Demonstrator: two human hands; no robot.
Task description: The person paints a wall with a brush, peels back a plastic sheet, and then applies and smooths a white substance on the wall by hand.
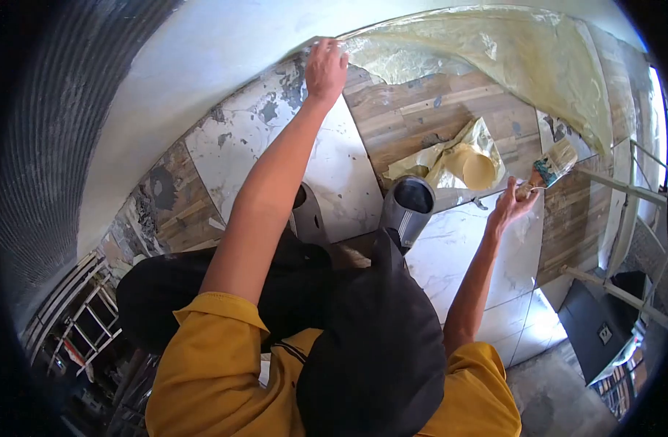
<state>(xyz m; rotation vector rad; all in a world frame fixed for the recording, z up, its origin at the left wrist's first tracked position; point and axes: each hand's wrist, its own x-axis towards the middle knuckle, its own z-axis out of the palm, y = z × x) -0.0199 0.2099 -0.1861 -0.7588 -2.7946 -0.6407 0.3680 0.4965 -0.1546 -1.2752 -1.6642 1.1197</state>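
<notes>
My right hand [516, 200] is closed round the handle of a paintbrush [556, 162], whose wide, pale bristles point up and to the right. My left hand [327, 71] reaches far forward to the foot of the white wall [203, 54], its fingers stretched out beside the end of a yellowish plastic sheet [509, 44]. Whether the fingertips press on the sheet or on the wall is hard to see. Between my right hand and my boots stands a round tub of cream-coloured paint [479, 172], resting on a crumpled piece of plastic [429, 159].
Paint-stained white and wood-look tiles [276, 138] cover the floor. My grey boots [413, 198] stand near the middle. At the right are a pale metal frame [625, 189] and a dark box-like object [596, 328]. A metal rack [93, 313] stands at the lower left.
</notes>
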